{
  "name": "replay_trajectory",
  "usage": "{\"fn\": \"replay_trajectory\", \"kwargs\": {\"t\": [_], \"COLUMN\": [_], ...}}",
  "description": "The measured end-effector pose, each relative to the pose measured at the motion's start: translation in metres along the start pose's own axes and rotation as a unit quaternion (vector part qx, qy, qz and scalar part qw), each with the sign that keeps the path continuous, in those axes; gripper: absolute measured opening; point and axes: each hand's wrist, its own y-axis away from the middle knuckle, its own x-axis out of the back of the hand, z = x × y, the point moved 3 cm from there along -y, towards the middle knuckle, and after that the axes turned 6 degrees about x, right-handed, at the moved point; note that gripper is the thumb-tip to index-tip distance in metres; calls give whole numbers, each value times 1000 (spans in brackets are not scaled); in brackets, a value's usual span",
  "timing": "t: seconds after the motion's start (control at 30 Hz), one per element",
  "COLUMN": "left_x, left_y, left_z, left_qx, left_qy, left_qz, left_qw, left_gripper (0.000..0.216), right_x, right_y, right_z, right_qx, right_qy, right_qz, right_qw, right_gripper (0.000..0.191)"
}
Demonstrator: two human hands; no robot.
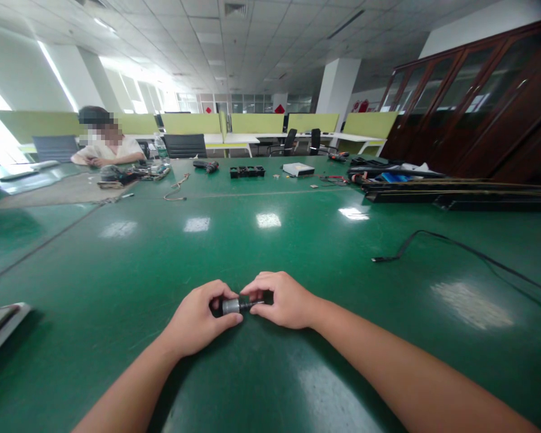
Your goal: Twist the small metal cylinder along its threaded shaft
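Small grey cylinder (231,305) lies left-to-right over the counter (117,264) — left hand (198,320) fingers pinched shut on its body, right hand (285,300) fingers closed on its dark stub (253,304). Neither's nearer.

Green bench (270,240), glossy. Low centre: left hand (198,319) and right hand (284,300) pinch one small grey cylinder (231,305) — left on the body, right on its dark end. 2 o'clock of the hands: loose black cable (455,249). 11 o'clock, far: seated person (106,150). 12 o'clock, far: black compartment tray (247,172), white box (298,169).
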Motion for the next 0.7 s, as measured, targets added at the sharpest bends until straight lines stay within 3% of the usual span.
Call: {"fn": "replay_trajectory", "kwargs": {"t": [0.17,0.5,0.7], "left_x": [0,0,2], "left_y": [-1,1,0], "left_z": [0,1,3], "left_qx": [8,11,14], "left_qy": [-7,-11,-1], "left_qz": [6,11,10], "left_qw": [1000,1000,1000], "left_gripper": [23,28,30], "right_x": [2,4,1], "right_y": [2,2,2], "right_z": [4,4,8], "right_qx": [-24,-15,4], "right_qy": [-33,73,80], "right_qz": [12,-13,-16], "right_qw": [999,997,997], "right_gripper": [44,7,6]}}
